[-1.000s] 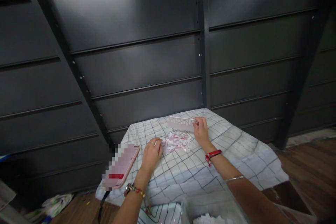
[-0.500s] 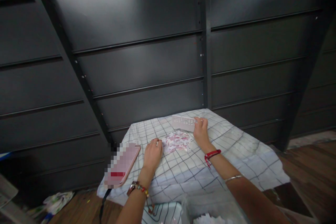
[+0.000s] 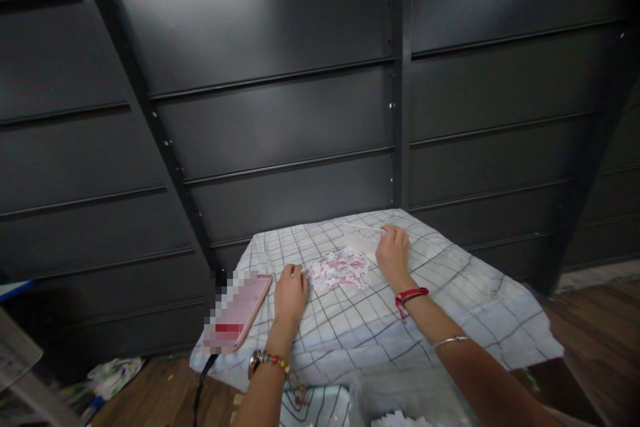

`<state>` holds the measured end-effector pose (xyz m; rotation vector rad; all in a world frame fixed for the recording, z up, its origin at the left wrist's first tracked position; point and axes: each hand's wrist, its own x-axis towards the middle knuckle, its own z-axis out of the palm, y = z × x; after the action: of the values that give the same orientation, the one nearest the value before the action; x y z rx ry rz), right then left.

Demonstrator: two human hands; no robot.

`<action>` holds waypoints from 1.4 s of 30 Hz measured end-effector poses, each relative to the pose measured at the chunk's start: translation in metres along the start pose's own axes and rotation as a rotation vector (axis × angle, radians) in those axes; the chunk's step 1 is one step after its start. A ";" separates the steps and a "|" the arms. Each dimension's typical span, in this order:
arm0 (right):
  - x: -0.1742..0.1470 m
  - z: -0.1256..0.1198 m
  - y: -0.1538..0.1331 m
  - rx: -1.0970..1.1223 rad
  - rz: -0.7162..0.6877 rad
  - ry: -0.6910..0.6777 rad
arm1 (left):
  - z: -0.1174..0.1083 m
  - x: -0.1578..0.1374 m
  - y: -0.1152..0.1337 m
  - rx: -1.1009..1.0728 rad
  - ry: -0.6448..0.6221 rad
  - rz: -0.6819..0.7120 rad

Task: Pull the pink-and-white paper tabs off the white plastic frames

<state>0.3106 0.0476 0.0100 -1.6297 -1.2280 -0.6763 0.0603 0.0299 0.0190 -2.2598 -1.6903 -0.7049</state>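
Observation:
A loose pile of small white and pink pieces (image 3: 340,271), paper-like, lies on a checked cloth (image 3: 345,327). Back of the palm up, my left hand (image 3: 291,293) rests on the cloth at the pile's left edge, its fingers laid down and holding nothing I can see. My right hand (image 3: 393,257) grips the right end of a thin white panel with a row of holes (image 3: 363,237). This panel stands on its long edge behind the pile, slightly blurred, and my fingers hide its right end.
A pink-cased phone (image 3: 240,313) with a black cable (image 3: 201,387) lies left of my left hand. Near me stand a clear plastic bin (image 3: 365,390) with white scraps and a striped tray (image 3: 313,403). A dark panelled wall (image 3: 300,113) rises behind the table.
My right hand and the white panel have shifted slightly right, partly with the camera view. The pile looks a little more spread. My left hand stays beside it.

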 end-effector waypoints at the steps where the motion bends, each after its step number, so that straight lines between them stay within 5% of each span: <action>1: 0.000 -0.002 -0.002 -0.034 -0.001 -0.009 | 0.000 0.000 -0.001 -0.019 -0.008 0.006; 17: 0.064 -0.027 -0.001 -0.248 -0.500 -0.448 | 0.002 0.000 -0.005 -0.086 -0.059 0.058; 25: 0.063 -0.081 0.015 -0.181 -0.678 -0.444 | -0.003 -0.001 0.001 -0.037 -0.069 0.324; 30: 0.051 -0.110 0.026 -0.003 -0.839 -0.299 | -0.008 -0.002 0.007 0.002 -0.122 0.520; 42: 0.032 -0.128 0.034 0.089 -0.925 -0.291 | -0.025 -0.007 0.020 -0.113 -0.230 0.681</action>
<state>0.3671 -0.0571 0.0757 -1.0432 -2.2223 -0.9270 0.0714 0.0066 0.0386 -2.8303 -0.8440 -0.3930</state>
